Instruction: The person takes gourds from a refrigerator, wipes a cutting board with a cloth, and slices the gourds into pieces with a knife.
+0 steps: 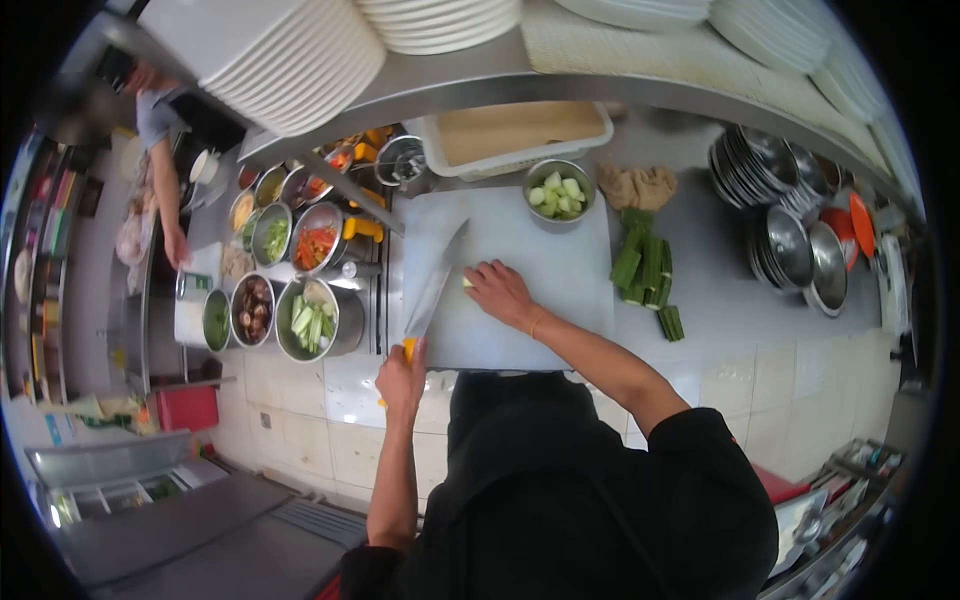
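Note:
My left hand (402,374) is wrapped round the yellow handle of a kitchen knife (437,280), whose broad blade points away from me over the left side of the white cutting board (540,330). Fingers bent, my right hand (498,293) presses on the middle of the board. A small pale piece of vegetable (467,283) shows at its fingertips, mostly hidden by them. Between blade and fingers there is a gap. At the board's far right corner a steel bowl (560,222) holds pale green vegetable chunks (557,194).
Green vegetable lengths (645,262) and a brown cloth (637,187) lie right of the board. Stacked metal bowls (785,245) stand further right. Steel containers of cut vegetables (310,318) crowd the left. A white basket (520,140) is behind, beneath a plate shelf (450,98). Another person's arm (167,195) reaches in at far left.

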Demonstrator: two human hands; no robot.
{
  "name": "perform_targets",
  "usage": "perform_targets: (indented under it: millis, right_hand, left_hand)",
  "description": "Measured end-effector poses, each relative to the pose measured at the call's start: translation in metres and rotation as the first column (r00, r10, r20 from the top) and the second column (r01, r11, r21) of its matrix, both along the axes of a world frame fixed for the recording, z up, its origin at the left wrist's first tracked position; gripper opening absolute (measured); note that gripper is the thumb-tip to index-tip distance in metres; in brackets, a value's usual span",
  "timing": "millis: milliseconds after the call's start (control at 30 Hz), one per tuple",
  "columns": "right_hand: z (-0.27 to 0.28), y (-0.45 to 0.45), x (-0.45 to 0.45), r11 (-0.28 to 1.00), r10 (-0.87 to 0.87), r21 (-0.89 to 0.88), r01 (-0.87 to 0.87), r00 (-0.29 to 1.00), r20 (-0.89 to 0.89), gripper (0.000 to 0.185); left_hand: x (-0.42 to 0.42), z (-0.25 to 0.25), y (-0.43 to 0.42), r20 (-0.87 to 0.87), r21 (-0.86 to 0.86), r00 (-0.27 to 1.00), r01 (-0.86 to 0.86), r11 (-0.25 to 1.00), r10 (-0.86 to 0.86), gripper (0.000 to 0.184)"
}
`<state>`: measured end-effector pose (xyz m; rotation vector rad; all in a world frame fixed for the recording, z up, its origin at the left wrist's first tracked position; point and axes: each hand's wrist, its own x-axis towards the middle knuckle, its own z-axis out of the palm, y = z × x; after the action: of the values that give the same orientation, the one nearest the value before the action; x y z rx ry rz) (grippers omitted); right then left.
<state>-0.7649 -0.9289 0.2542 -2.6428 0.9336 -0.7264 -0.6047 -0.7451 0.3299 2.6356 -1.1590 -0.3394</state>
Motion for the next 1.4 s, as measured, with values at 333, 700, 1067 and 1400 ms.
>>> perform_targets:
  millis: [333,700,1067,1400]
  right_hand:
    - [0.014,0.001,-0.007,0.993,-0.038,0.111,0.045,0.997,-0.065,0.038]
    - [0.076,-0.029,-0.031,0.843,-0.536,0.128,0.523,0.791,0.295,0.028]
    - [0.029,-0.172,-0.092,0.757,-0.633,-0.304,0.579,0.765,-0.121,0.036]
    - [0.08,-0.049,-0.022,0.595,-0.779,-0.357,0.72,0.626,-0.035,0.032]
  left_hand:
    - [-0.028,-0.039,-0.058,0.043,-0.32,0.97,0.241,0.916,-0.24,0.035]
    - [0.197,0.088,-0.005,-0.159,-0.62,0.984,-0.16,0.768,0.076,0.03]
    - [0.599,0.074,0.03,-0.024,-0.471,0.726,-0.614,0.633,0.687,0.09]
    - [0.756,0.043,-0.012,-0.041,-0.302,0.828,-0.544,0.782,0.56,0.129]
